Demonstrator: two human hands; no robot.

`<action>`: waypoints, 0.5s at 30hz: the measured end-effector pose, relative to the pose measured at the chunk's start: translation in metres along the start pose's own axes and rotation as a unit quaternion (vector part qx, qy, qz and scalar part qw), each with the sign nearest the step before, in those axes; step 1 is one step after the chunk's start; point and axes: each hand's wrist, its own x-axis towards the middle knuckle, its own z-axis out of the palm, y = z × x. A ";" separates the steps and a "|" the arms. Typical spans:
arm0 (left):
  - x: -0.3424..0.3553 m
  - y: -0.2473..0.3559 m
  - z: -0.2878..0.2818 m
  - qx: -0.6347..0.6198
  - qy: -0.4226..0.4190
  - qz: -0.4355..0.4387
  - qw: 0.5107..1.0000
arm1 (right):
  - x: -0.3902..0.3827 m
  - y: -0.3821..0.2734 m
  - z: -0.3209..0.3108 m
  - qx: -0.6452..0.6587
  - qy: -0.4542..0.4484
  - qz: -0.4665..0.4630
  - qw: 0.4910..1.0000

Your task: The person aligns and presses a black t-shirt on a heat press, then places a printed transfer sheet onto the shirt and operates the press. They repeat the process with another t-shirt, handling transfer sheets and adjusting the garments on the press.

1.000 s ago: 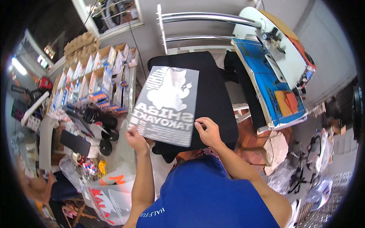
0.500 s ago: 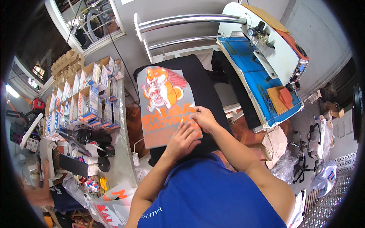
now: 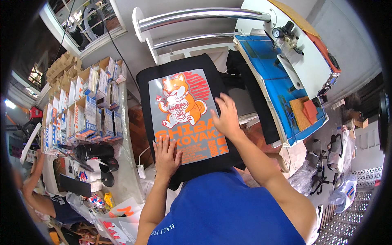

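A printed transfer sheet [image 3: 163,122] with an orange-and-white cartoon dog and orange lettering lies flat on a black shirt [image 3: 212,61]. The shirt is spread over the padded bed of a heat press. My left hand [image 3: 166,158] rests on the sheet's lower left edge, fingers spread and pointing away from me. My right hand [image 3: 226,116] is at the sheet's right edge, with its fingers apart over the sheet and the shirt. Neither hand grips anything. Part of the lettering is hidden under my fingers.
The blue-topped press head [image 3: 265,65] stands at the right, with chrome bars [image 3: 204,18] running behind the shirt. On the left, a table [image 3: 132,163] carries boxes [image 3: 85,114] and a dark phone-like panel [image 3: 75,185]. Another person's arm [image 3: 32,179] shows at far left.
The transfer sheet now lies flatter and straighter on the shirt. My left hand has moved left to its lower left edge; my right hand has let go and moved up along its right side.
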 end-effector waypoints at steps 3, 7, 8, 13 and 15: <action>0.001 0.002 -0.001 -0.003 0.005 -0.011 1.000 | 0.042 -0.011 0.017 0.005 0.063 -0.049 0.997; -0.001 0.001 -0.001 -0.001 0.016 -0.004 1.000 | 0.055 -0.003 0.047 -0.042 -0.020 -0.077 0.996; -0.001 0.000 -0.001 0.007 0.002 -0.006 1.000 | 0.054 0.009 0.048 -0.101 -0.105 -0.055 0.988; -0.003 0.000 0.000 -0.019 0.014 -0.025 0.999 | 0.064 0.099 0.005 -0.181 0.008 0.082 0.980; -0.001 0.001 -0.001 -0.014 0.012 -0.031 0.999 | 0.057 0.117 -0.021 -0.137 0.096 0.029 0.986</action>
